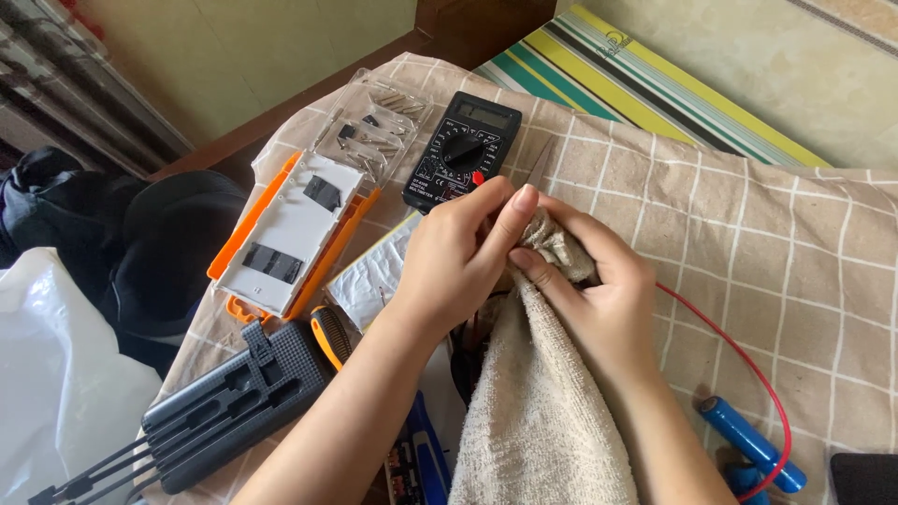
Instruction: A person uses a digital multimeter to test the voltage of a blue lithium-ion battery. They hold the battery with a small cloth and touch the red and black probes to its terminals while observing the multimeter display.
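Beige towel (543, 411) bunched at table centre, wrapped over something I cannot see. My left hand (458, 257) pinches the bunched tip closed; my right hand (599, 290) curls around it. Wiping looks mid-way. Black multimeter (463, 150) just beyond, red wire (739, 351) trailing right.

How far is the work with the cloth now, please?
Already done: tools lie out, the multimeter and open bit case. In hand: both hands, left hand and right hand, pinch the beige towel around something hidden inside. What is left cannot be told; blue cells lie untouched.
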